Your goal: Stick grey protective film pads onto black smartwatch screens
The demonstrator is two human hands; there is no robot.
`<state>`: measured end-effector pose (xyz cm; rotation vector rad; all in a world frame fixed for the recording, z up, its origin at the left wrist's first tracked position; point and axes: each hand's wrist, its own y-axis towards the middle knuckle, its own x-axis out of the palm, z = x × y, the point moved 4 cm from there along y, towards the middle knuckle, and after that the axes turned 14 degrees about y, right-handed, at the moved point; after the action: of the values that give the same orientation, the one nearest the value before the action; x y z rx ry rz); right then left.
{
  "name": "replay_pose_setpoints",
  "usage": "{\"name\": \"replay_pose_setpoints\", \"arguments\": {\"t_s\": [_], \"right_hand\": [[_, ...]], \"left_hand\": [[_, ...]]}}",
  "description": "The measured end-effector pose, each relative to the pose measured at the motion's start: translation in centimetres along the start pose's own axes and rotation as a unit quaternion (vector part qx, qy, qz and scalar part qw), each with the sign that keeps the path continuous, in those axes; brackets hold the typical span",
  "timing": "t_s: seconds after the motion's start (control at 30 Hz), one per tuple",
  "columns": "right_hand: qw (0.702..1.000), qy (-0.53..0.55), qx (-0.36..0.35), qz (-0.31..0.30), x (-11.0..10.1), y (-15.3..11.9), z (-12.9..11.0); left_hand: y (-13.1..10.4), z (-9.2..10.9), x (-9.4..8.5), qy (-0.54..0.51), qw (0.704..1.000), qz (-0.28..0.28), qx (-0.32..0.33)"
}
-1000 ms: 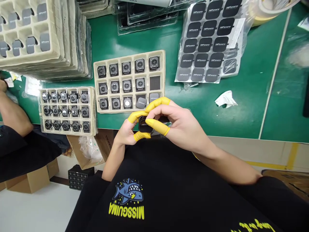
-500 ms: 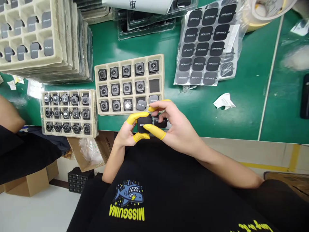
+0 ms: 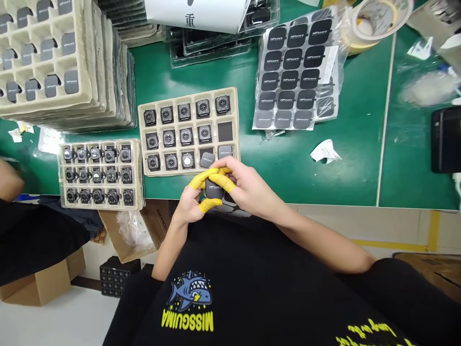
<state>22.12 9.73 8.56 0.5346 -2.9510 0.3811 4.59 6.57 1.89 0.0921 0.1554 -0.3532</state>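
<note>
My left hand (image 3: 189,204), with yellow finger cots, grips a square black watch face (image 3: 215,189) by its edges. On its upper side is a black film with a HiFuture logo. My right hand (image 3: 250,187), also in yellow cots, pinches at the watch face's upper right edge; what its fingertips hold is partly hidden. Beneath that hand, part of a sheet of black stickers (image 3: 234,209) shows at the table edge. Just beyond the hands lies a beige tray (image 3: 234,115) of watch faces, with two grey HiFuture-marked pieces in its front right compartments.
A second tray (image 3: 139,168) of watch faces is at left, beside tall stacked trays (image 3: 90,72). HiFuture sticker sheets (image 3: 288,89) lie at back right, near tape rolls (image 3: 378,21). A paper scrap (image 3: 325,151) and a black device (image 3: 444,139) are farther right. Another person's arm (image 3: 9,182) is at left.
My right hand has moved left, its thumb and fingers shifting from the lower right of the watch face to its upper edge. The camera view has shifted slightly.
</note>
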Motion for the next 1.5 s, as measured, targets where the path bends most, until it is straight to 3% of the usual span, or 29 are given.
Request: {"name": "replay_pose_setpoints", "arguments": {"t_s": [0.1, 0.2, 0.27, 0.37, 0.5, 0.63, 0.8, 0.9, 1.1, 1.27, 1.37, 1.5], "right_hand": [[0.998, -0.025, -0.055, 0.02, -1.8, 1.3, -0.5], [0.973, -0.163, -0.133, 0.092, -5.2, 4.3, -1.0], [0.949, -0.271, -0.12, 0.111, -6.9, 7.0, -0.5], [0.915, -0.389, -0.058, 0.091, -8.0, 10.2, 1.2], [0.886, -0.455, -0.044, 0.074, -8.0, 11.5, 2.7], [0.876, -0.471, -0.038, 0.098, -8.1, 11.8, 2.2], [0.866, -0.498, -0.045, -0.002, -4.5, 13.3, 0.8], [0.855, -0.517, -0.026, -0.026, -2.5, 13.8, 0.7], [0.869, -0.495, -0.014, -0.006, -2.0, 13.6, 1.2], [0.895, -0.447, -0.01, 0.004, -2.3, 12.3, 0.6], [0.942, -0.333, -0.033, 0.032, -2.2, 8.7, -0.9], [0.98, -0.188, -0.057, 0.006, -0.6, 2.2, -2.2]], "left_hand": [[0.0, 0.4, -0.4, -0.032, 0.999, 0.008, -0.015], [0.0, 1.0, -1.6, -0.04, 0.999, 0.024, 0.01], [-0.2, 1.1, -2.3, -0.035, 0.999, 0.024, 0.002], [-0.7, 1.0, -2.7, -0.033, 0.999, 0.018, -0.014], [-1.6, 0.8, -2.9, -0.037, 0.998, 0.033, -0.036], [-2.1, 0.7, -3.2, -0.032, 0.997, 0.041, -0.06], [-1.4, 0.8, -3.0, -0.021, 0.997, 0.025, -0.065], [-0.9, 0.9, -2.9, -0.007, 0.998, 0.042, -0.051], [-1.1, 0.8, -3.5, -0.004, 0.991, 0.127, -0.042], [-1.3, 1.3, -3.5, 0.024, 0.987, 0.153, -0.047], [-1.2, 2.0, -3.0, 0.105, 0.981, 0.156, -0.05], [-1.3, 3.0, -1.5, 0.241, 0.966, 0.087, -0.008]]}}
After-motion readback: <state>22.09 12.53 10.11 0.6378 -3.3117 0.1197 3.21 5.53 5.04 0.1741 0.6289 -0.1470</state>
